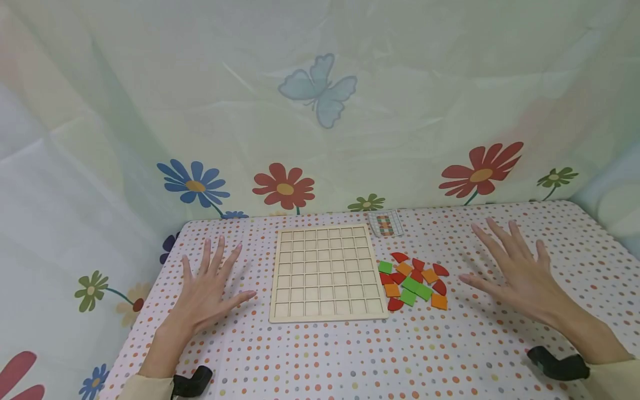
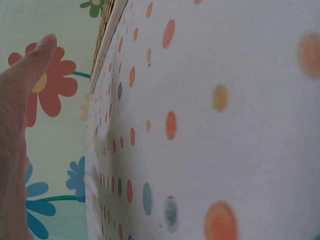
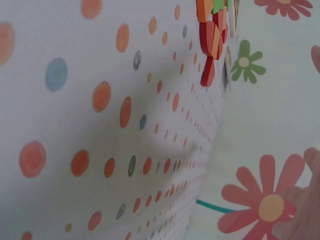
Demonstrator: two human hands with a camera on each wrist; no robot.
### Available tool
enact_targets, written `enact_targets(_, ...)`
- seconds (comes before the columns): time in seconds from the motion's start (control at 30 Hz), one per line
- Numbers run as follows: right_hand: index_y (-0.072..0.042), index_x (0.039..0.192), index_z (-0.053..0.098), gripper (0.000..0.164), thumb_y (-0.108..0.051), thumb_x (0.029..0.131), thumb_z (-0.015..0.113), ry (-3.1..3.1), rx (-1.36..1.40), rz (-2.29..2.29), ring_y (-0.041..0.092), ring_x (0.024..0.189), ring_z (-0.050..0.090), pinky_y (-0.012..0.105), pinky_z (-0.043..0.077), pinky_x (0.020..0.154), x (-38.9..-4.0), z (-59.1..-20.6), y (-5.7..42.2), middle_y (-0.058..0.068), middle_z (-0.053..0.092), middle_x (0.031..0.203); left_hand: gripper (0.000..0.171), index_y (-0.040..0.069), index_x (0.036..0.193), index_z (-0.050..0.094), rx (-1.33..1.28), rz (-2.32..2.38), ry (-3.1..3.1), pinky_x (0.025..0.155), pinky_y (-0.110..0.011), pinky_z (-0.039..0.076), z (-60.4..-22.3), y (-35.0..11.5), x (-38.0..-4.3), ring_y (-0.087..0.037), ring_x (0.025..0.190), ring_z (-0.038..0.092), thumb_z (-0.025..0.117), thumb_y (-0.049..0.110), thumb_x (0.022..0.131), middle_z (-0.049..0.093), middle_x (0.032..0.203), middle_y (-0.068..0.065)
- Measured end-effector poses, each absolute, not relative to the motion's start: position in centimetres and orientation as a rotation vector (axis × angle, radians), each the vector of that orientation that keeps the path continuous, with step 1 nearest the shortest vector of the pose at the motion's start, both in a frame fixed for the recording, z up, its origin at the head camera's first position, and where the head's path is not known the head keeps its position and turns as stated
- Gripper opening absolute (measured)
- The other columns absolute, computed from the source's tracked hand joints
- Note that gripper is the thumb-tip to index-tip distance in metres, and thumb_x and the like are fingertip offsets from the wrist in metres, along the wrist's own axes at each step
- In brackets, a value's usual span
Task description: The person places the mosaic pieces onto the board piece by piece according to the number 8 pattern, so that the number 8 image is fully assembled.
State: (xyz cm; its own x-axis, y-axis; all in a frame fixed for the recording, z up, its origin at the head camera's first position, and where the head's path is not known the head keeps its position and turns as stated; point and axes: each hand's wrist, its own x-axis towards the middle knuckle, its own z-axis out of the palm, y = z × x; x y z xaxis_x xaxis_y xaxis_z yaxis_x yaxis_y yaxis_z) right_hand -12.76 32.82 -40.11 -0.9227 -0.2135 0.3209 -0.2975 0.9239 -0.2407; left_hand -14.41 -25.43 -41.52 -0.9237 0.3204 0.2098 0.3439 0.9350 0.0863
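Observation:
A pale wooden board (image 1: 324, 319) with a grid of square recesses lies on the dotted tablecloth. Loose flat pieces are heaped just right of it: green squares (image 1: 408, 298), orange squares (image 1: 439, 301) and red quarter-round pieces (image 1: 395, 304). My left hand (image 1: 204, 294) hovers left of the board, fingers spread and holding nothing; its thumb (image 2: 37, 60) shows in the left wrist view. To the right of the pieces, my right hand (image 1: 525, 278) is also spread above the cloth with nothing in it. The right wrist view catches some red pieces (image 3: 208, 72) edge-on.
Behind the pieces, by the board's far right corner, lies a small printed pattern card (image 1: 385, 224). A flowered curtain (image 1: 320, 155) hangs along the table's back edge and left side. Black wrist devices (image 1: 193, 382) are strapped on both wrists.

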Motion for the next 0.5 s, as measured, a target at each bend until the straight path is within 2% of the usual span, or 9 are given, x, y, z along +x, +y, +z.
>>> enact_targets(0.2,-0.02,0.17,0.012,0.107,-0.062,0.091,0.07,-2.803,0.41,0.422,0.047,0.158,-0.012,0.079,-0.017,0.114,-12.6,-39.7,31.9,0.022,0.005,0.174,0.101,0.017,0.168,0.025,-0.546,-0.25,-2.92,0.119,-0.079,0.007,-41.7,-25.0,-14.7,-0.045,0.16,0.004,0.065,0.069,0.091,0.013,0.174,-0.021)
enact_targets(0.33,-0.02,0.169,0.018,0.109,-0.059,0.086,0.077,-2.796,0.496,0.422,0.045,0.159,-0.009,0.079,-0.016,0.114,-12.5,-39.3,30.9,0.022,0.012,0.173,0.101,0.014,0.168,0.024,-0.613,-0.328,-2.925,0.125,-0.069,0.014,-41.7,-24.3,-15.0,-0.042,0.16,0.009,0.066,0.066,0.092,0.013,0.174,-0.02)
enact_targets(0.5,-0.023,0.167,0.027,0.11,-0.052,0.079,0.086,-2.753,0.673,0.423,0.041,0.161,-0.005,0.076,-0.012,0.118,-12.4,-38.9,28.9,0.019,0.022,0.171,0.101,0.014,0.168,0.022,-0.675,-0.39,-2.966,0.128,-0.061,0.015,-41.8,-23.1,-15.3,-0.038,0.161,0.01,0.064,0.067,0.093,0.013,0.174,-0.017)
